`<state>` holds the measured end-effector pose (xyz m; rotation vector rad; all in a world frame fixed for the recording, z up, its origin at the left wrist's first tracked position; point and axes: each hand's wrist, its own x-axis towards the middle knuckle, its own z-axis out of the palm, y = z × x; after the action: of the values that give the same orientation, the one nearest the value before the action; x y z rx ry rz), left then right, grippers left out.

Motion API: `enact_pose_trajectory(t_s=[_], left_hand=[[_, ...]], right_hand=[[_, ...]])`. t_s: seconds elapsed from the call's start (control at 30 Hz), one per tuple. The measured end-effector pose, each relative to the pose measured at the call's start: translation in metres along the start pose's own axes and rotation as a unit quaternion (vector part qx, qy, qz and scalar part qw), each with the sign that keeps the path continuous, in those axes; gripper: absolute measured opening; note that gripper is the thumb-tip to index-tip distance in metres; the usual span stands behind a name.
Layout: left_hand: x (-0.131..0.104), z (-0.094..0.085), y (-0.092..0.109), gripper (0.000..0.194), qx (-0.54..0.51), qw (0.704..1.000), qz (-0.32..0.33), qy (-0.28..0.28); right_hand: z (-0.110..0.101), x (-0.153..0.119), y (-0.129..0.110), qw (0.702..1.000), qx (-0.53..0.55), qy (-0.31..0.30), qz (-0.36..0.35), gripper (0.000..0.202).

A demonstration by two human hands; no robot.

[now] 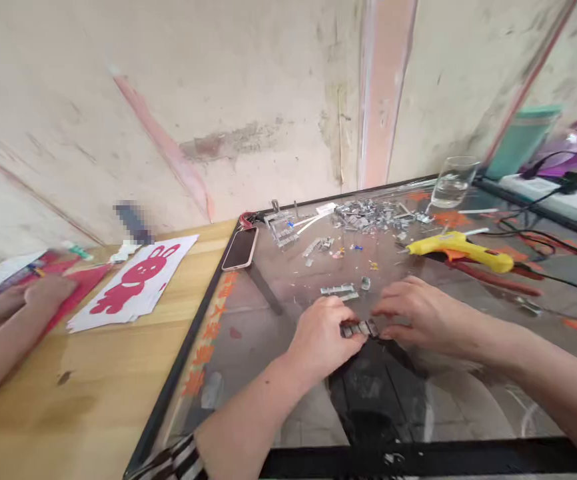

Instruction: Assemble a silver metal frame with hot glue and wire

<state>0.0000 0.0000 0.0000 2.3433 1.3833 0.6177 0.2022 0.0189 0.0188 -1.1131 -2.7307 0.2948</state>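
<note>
My left hand (322,337) is closed, pinching a short grey segmented strip (361,329) between thumb and fingers just above the glass tabletop. At the strip's right end, my right hand (413,313) has its curved fingers and thumb on it; the exact contact is too small to make out. Just beyond the hands lie a pale, flat segmented strip (337,289) and a small grey block (365,283). Farther back is a loose heap of small grey pieces (373,217).
A yellow glue gun (461,250) rests with red-handled pliers (498,278) at right. Behind stand a glass of water (453,183) and a power strip (553,197). At left are a phone (241,249), sheets with a red rabbit (136,280), and another person's hands (48,293).
</note>
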Motion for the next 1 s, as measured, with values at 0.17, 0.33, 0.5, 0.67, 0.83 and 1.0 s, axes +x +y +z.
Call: enact_pose_trajectory(t_s=[0.17, 0.33, 0.5, 0.67, 0.83, 1.0], left_hand=[[-0.001, 0.004, 0.001, 0.011, -0.003, 1.000, 0.006, 0.001], [0.000, 0.002, 0.002, 0.011, -0.004, 1.000, 0.002, 0.001], [0.000, 0.001, 0.001, 0.012, -0.008, 1.000, 0.007, 0.000], [0.001, 0.003, -0.001, 0.011, -0.015, 1.000, 0.011, 0.000], [0.002, 0.005, -0.001, 0.010, -0.023, 1.000, 0.012, 0.005], [0.003, 0.005, -0.002, 0.010, -0.028, 1.000, 0.014, 0.006]], right_hand=[[0.009, 0.002, 0.003, 0.999, 0.010, 0.032, -0.017, 0.012], [0.010, 0.002, -0.001, 0.999, 0.009, 0.038, -0.021, 0.010], [0.009, 0.002, -0.004, 0.999, -0.003, 0.036, -0.019, 0.010], [0.010, 0.003, -0.004, 0.999, 0.003, 0.024, -0.021, 0.013], [0.013, 0.005, -0.001, 0.999, 0.015, 0.018, -0.024, 0.013], [0.013, 0.004, -0.003, 0.999, 0.014, 0.018, -0.027, 0.016]])
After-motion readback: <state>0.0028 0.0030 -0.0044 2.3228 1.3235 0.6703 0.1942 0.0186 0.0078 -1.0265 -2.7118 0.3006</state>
